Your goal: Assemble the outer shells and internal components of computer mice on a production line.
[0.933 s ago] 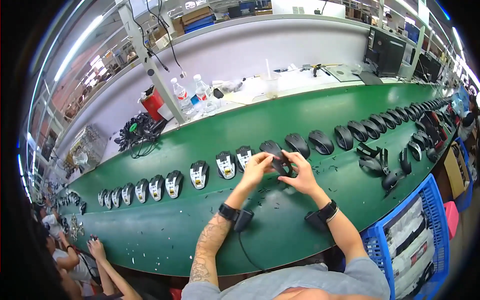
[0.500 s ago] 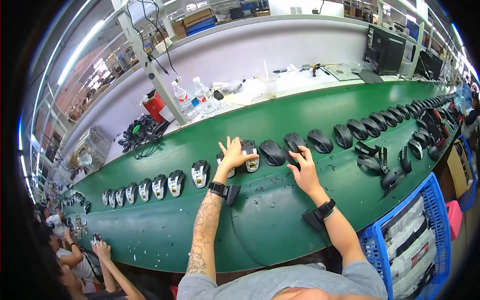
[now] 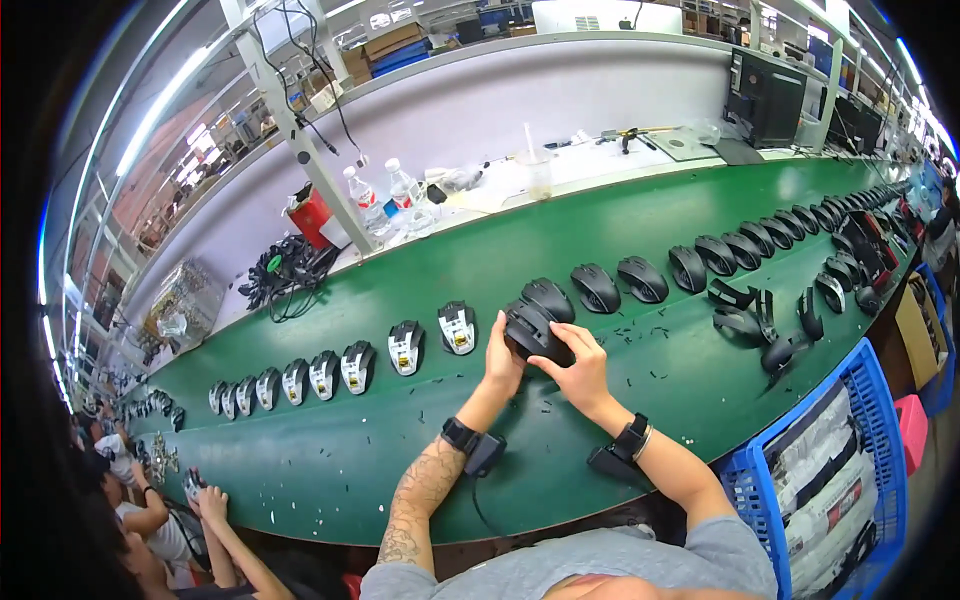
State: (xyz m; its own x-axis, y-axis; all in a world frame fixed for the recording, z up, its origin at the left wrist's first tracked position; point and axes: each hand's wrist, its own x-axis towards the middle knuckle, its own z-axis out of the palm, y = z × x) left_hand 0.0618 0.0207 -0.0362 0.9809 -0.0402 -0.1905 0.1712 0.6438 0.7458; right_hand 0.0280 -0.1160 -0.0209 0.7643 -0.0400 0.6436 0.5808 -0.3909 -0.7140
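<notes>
A black computer mouse (image 3: 532, 334) is held up between my two hands over the middle of the green bench. My left hand (image 3: 503, 362) grips its left side. The thumb and fingers of my right hand (image 3: 580, 372) close on its right end. What lies underneath the mouse is hidden. Just behind it sits a closed black mouse (image 3: 548, 298), partly covered from view. To the left stands an open mouse (image 3: 457, 328) with its white inner shell showing, and another open mouse (image 3: 405, 347) is beside it. A closed mouse (image 3: 596, 288) lies to the right.
Rows of mice run along the green bench (image 3: 350, 450) to both sides. Black cover pieces (image 3: 765, 318) lie at the right, with small black bits scattered nearby. A blue crate (image 3: 745, 500) stands at the lower right. Bottles (image 3: 405, 188) are on the back ledge. Another person's hand (image 3: 212, 503) works at lower left.
My left hand has lifted a mouse from the row and come toward the right hand. My right hand has moved left onto it. The mouse row on the left appears slightly shifted in view.
</notes>
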